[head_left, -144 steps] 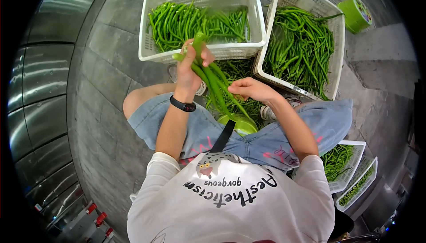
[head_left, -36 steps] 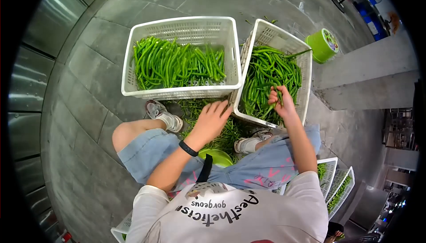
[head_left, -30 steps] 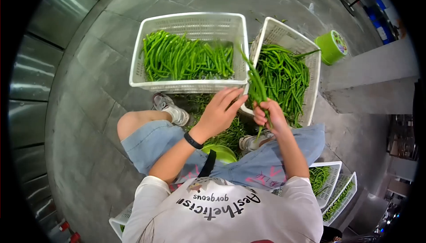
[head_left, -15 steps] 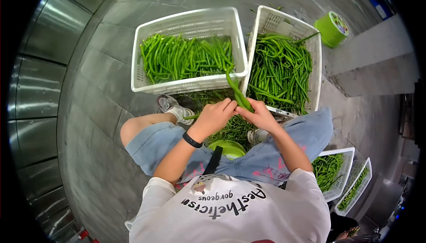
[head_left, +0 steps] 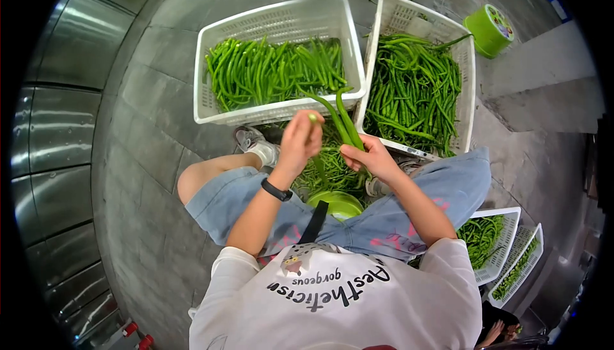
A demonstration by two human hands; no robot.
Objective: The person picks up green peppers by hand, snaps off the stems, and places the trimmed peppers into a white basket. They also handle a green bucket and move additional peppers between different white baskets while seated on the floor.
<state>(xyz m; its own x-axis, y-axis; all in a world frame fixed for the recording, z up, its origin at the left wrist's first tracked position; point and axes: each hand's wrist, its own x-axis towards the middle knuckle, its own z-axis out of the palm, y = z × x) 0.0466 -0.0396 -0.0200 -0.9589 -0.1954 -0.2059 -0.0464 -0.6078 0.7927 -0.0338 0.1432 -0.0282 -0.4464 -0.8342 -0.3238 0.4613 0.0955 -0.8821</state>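
Two or more long green peppers point(head_left: 345, 120) are gripped near their lower ends by my right hand point(head_left: 372, 158), in front of the gap between two crates. My left hand point(head_left: 300, 139), with a black wristband, is closed on another green pepper point(head_left: 320, 166) that hangs down from its fingers. Beyond my left hand, a white crate point(head_left: 281, 108) holds peppers lined up side by side. A second white crate point(head_left: 469, 101) to the right holds a looser heap of peppers. Below my hands lies a pile of thin green pieces point(head_left: 329, 180).
A green bowl or stool point(head_left: 339, 204) is between my legs. At the upper right stands a green bucket point(head_left: 489, 30) near a grey block point(head_left: 543, 72). Two more white crates point(head_left: 511, 248) of green produce are at the lower right, with another person's hand point(head_left: 494, 332) below them.
My left hand has moved away from my right hand and now has a separate pepper. More than one pepper now shows in my right hand. The view has shifted slightly.
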